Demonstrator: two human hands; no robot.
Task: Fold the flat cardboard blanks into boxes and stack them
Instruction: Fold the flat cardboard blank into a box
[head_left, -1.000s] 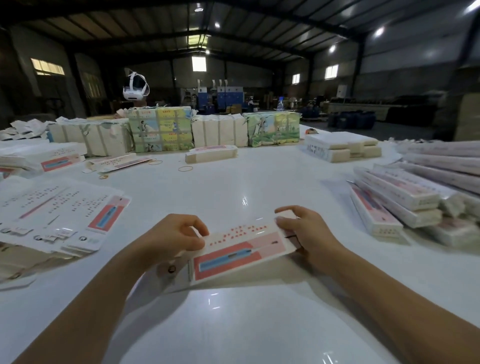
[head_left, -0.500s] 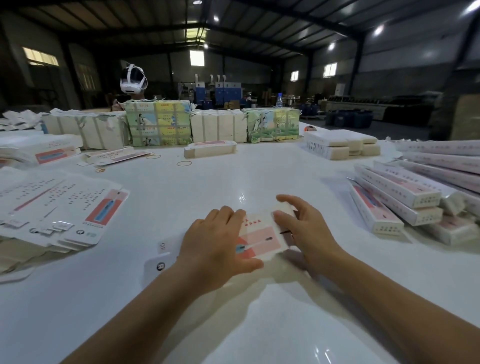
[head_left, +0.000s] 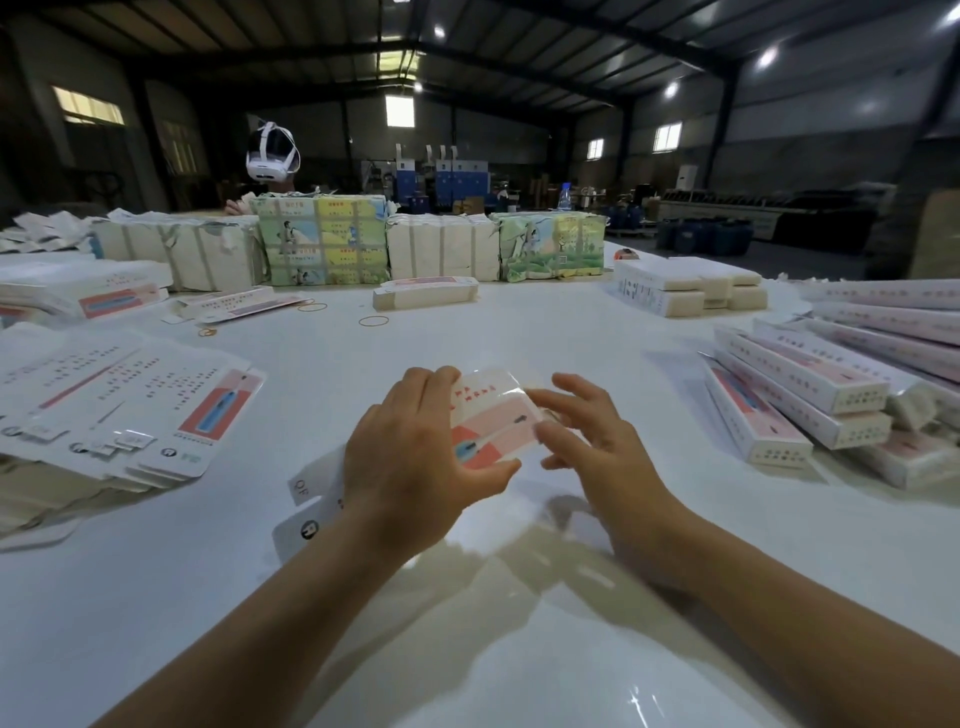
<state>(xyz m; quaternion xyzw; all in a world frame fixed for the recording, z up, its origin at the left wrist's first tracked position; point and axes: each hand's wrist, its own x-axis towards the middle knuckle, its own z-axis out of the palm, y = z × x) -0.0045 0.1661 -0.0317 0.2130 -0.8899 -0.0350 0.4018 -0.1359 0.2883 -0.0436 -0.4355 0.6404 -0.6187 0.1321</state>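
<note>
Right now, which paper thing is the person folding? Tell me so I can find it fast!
Look at the big white table, near its front middle, between the flat blanks piled at the left and the folded boxes stacked at the right. There the left hand holds one cardboard blank, and the right hand touches its edge. It alone is lifted and bent.

- A dim warehouse hall with a dark beamed roof and round ceiling lamps.
- Small bright windows in the far and side walls.
- Blue machinery by the back wall.
- Glossy white table in front, reflecting light.
</note>
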